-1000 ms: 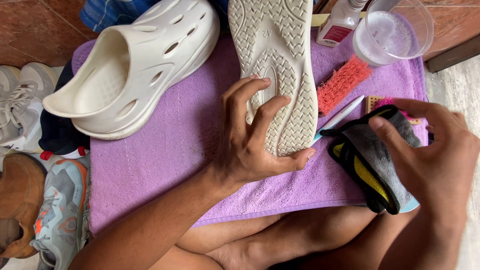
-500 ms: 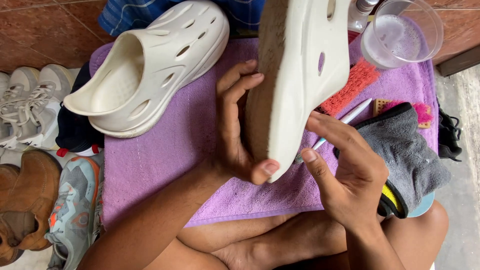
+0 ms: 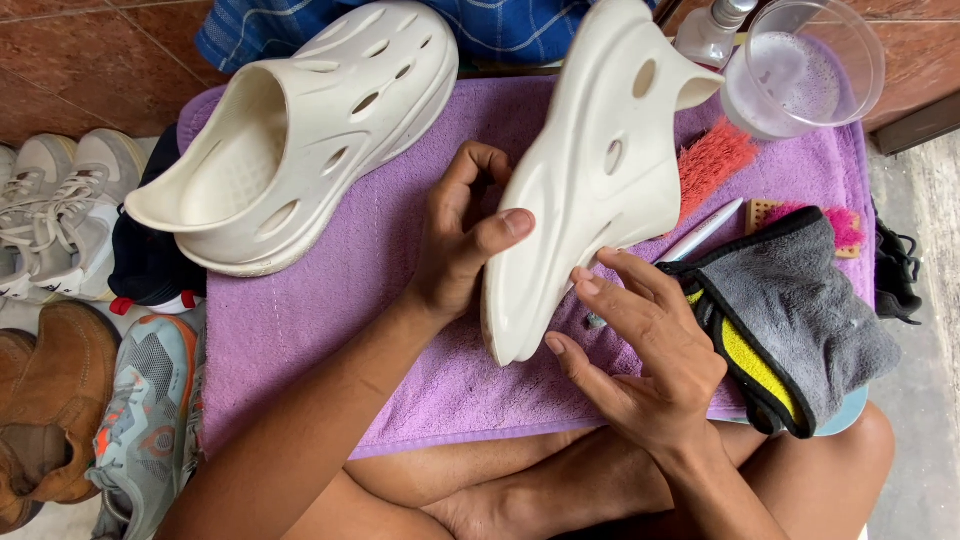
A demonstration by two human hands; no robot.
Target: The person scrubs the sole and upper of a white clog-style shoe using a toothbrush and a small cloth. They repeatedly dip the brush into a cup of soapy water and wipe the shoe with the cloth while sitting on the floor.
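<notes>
**White clog held on edge over the purple towel, cloth lying idle**

The purple towel (image 3: 300, 330) is taken as the landmark. Off its left edge, a row of worn shoes is seen: white sneakers (image 3: 50, 210), a brown shoe (image 3: 50, 410), a grey and orange trainer (image 3: 150, 420). On the towel's left half the other white clog (image 3: 290, 150) is lying, sole down, untouched and looking clean.

At the towel's middle, the held clog (image 3: 600, 180) is tipped on its side. The left hand (image 3: 460, 250) is closed around its edge, thumb pressed on the upper. The right hand (image 3: 650, 350) is half open, with only the fingertips (image 3: 590, 285) laid against the clog's lower side; nothing else is gripped by it.

On the towel's right end, a grey cloth with yellow trim (image 3: 790, 320) is left lying, a red-bristled brush (image 3: 715, 160) partly hidden behind the clog. Past the far right corner, a clear cup of cloudy liquid (image 3: 800, 70) is standing.

Judged from this, the clog is being inspected; whether wiping is finished cannot be told.
</notes>
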